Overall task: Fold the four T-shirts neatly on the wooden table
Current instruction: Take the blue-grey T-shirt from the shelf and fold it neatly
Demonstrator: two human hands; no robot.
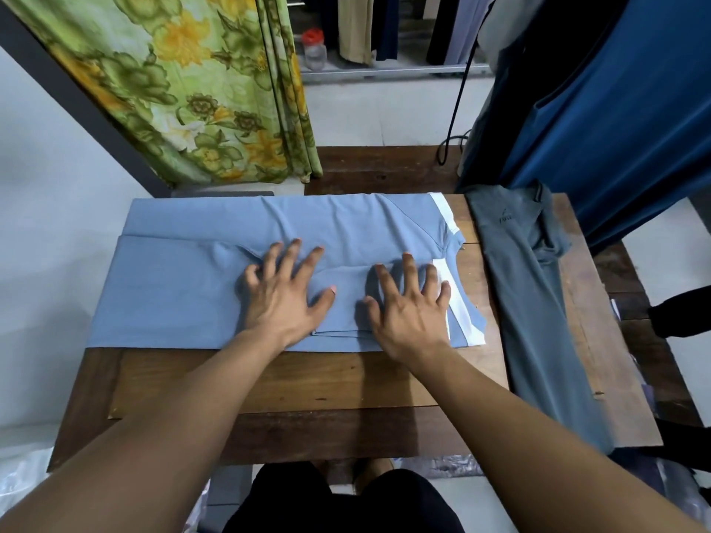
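A light blue T-shirt with white trim lies sideways across the wooden table, its long sides folded inward and its collar toward the right. My left hand presses flat on the shirt's middle with fingers spread. My right hand presses flat beside it, near the collar and white stripe. A grey T-shirt lies in a long strip along the table's right side, its lower end hanging over the front edge.
A green and yellow floral curtain hangs behind the table at left. Dark blue garments hang at the back right, and a black cable drops there. A red-lidded jar stands on the floor far back.
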